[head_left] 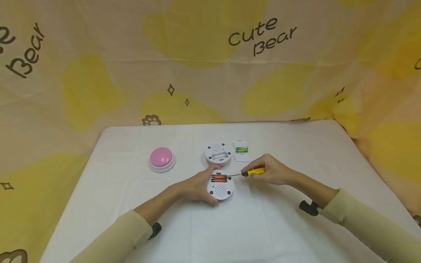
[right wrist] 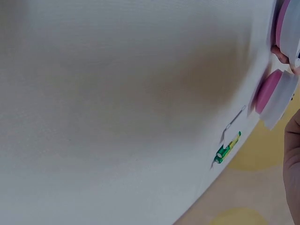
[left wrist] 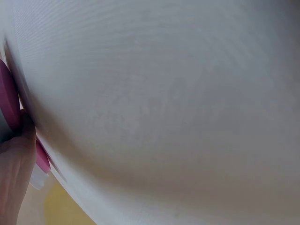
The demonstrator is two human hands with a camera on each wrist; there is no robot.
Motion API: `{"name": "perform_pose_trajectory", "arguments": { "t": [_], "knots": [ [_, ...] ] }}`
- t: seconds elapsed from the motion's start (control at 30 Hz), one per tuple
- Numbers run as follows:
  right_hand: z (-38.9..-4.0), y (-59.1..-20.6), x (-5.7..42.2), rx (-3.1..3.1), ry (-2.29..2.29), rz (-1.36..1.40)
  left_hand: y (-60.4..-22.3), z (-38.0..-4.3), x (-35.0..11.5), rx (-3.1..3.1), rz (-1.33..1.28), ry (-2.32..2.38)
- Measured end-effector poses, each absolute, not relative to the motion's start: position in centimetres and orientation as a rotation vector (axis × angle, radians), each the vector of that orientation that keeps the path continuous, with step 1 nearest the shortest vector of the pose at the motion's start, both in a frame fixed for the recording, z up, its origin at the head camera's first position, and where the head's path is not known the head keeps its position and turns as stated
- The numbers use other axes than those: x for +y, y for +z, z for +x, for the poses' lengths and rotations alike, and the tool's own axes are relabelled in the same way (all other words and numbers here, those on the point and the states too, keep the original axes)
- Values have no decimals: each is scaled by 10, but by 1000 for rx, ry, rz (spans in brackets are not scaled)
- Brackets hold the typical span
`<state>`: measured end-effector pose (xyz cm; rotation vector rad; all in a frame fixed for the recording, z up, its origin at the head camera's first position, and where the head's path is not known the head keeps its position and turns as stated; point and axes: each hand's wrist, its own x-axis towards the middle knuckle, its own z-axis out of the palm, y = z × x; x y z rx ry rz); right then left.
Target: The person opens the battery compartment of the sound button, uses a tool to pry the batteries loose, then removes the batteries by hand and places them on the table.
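Note:
My left hand (head_left: 197, 185) grips the side of a round white push-button device (head_left: 221, 191), turned underside up. Orange-red batteries (head_left: 219, 178) lie in its uncovered compartment; speaker holes and dark feet show around them. In my right hand (head_left: 271, 170) is a screwdriver (head_left: 256, 171) with a yellow and black handle. Its metal tip reaches the compartment's right edge, at the battery ends. The left wrist view catches the device's pink dome (left wrist: 8, 98) beside the fingers. At the right wrist view's edge, part of the right hand (right wrist: 293, 159) shows, but the screwdriver is out of sight.
Just behind sits a second upturned device (head_left: 217, 149) with a vacant battery compartment. Beside it are green batteries (head_left: 242, 149) between two white covers, one nearer (head_left: 242, 158) and one farther (head_left: 239, 143). A pink-domed button (head_left: 161, 157) stands upright at left on the white table (head_left: 131, 146).

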<state>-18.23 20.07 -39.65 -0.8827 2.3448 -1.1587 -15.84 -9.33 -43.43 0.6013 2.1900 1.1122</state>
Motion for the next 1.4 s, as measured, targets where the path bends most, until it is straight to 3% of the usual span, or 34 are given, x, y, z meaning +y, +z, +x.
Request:
{"name": "perform_pose_trajectory", "arguments": {
  "t": [1.4],
  "knots": [
    [-183, -388, 209, 2334, -1219, -913, -424, -156, -98, 2229, 652, 1136]
  ]
}}
